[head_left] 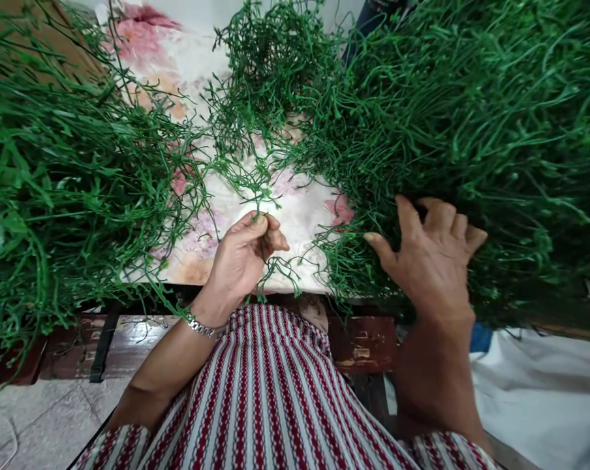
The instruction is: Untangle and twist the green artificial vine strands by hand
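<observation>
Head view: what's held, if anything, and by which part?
Left hand: a green sprig, pinched by its stem. Right hand: spread against the greens, no hold visible.

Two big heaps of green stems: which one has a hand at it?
The heap on the right: the right hand is spread at its near side. The heap on the left has none; the left hand pinches a sprig between the heaps.
</observation>
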`<act>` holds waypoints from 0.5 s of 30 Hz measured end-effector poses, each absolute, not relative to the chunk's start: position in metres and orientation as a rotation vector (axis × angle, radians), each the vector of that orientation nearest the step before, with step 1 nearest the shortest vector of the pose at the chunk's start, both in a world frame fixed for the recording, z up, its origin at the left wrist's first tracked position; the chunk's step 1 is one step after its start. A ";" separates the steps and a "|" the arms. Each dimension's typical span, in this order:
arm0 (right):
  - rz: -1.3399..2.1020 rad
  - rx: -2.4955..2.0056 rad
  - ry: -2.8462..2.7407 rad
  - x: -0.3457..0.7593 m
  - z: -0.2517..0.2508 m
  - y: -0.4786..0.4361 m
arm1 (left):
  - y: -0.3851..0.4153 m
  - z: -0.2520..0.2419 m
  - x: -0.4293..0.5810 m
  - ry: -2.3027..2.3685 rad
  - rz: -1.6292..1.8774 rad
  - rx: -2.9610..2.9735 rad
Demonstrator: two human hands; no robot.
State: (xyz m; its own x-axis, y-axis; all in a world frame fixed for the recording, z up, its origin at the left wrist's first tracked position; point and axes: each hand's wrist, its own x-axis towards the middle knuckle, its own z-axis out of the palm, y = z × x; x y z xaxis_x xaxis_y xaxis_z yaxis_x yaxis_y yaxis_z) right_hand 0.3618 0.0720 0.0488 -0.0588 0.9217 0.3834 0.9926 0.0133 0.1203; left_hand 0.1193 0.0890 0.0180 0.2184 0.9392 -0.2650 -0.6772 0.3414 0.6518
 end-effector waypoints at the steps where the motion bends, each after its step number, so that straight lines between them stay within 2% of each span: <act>1: -0.502 -1.980 -2.111 0.362 0.048 0.071 | 0.089 0.019 0.121 0.695 1.163 0.447; 7: -0.429 -1.921 -2.196 0.362 0.080 0.056 | 0.088 0.022 0.122 0.648 1.172 0.443; 11: -0.426 -1.730 -2.011 0.342 0.087 0.047 | 0.087 0.022 0.126 0.634 1.207 0.383; 15: 0.052 -1.419 -2.151 0.292 0.056 0.045 | 0.086 0.023 0.131 0.650 1.257 0.353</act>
